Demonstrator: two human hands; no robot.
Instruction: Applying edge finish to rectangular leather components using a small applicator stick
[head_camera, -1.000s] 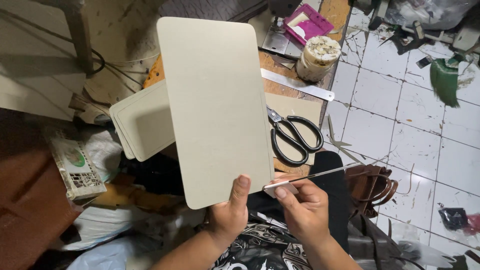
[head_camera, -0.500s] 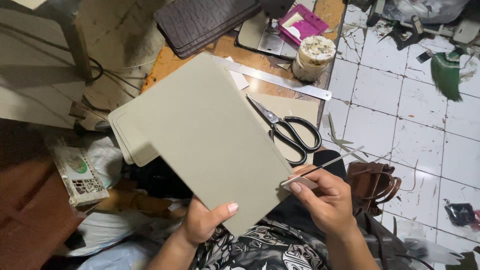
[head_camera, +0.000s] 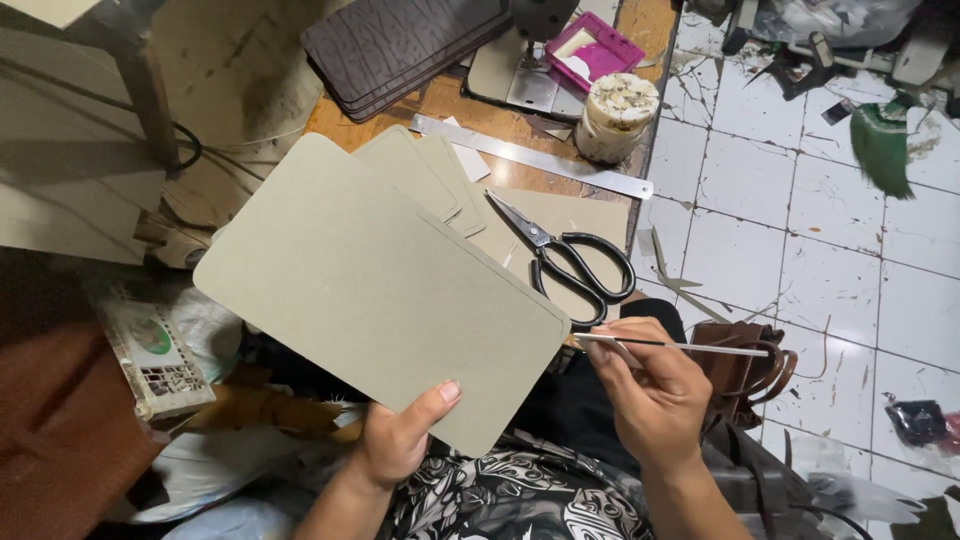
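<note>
My left hand grips the near edge of a large grey-green board panel with rounded corners, held tilted over my lap. My right hand pinches a thin brush whose tip touches the panel's right edge. More panels of the same kind lie stacked on the wooden table behind it. Black-handled scissors rest on a flat sheet just beyond my right hand.
A metal ruler, a white jar, a pink tray and a stack of dark textured panels sit on the table. White tiled floor with scraps lies right; a brown bag is by my knee.
The panel has swung from upright to lying tilted leftward, and my left hand has shifted along its edge. My right hand keeps the brush at the panel's edge.
</note>
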